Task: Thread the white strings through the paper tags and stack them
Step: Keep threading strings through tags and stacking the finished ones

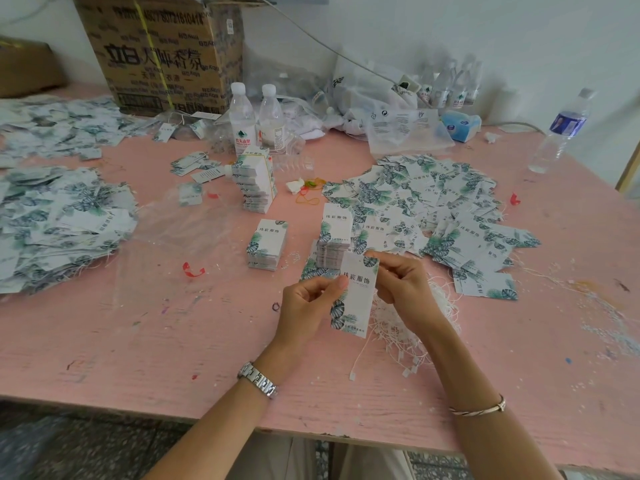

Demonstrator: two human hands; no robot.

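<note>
- A paper tag [356, 299] is held above the pink table [173, 341], pinched at its left edge by the left hand [308, 306] and near its top by the right hand [401, 289].
- A tangle of white strings [419, 337] is piled just right of the tag.
- A tag stack [334, 242] is set just behind the tag.
- A heap of loose tags [433, 202] is spread beyond it, rightward.

The paper tag [355, 296] reads 伟宸服饰, with a smaller line beneath too fine to read. The top tags of the stacks [268, 239] carry the same name. The cardboard box [162, 57] shows 立白 in large print and a partly legible number, 8072161041. A water bottle [242, 123] has a red label reading 农夫山泉.
</note>
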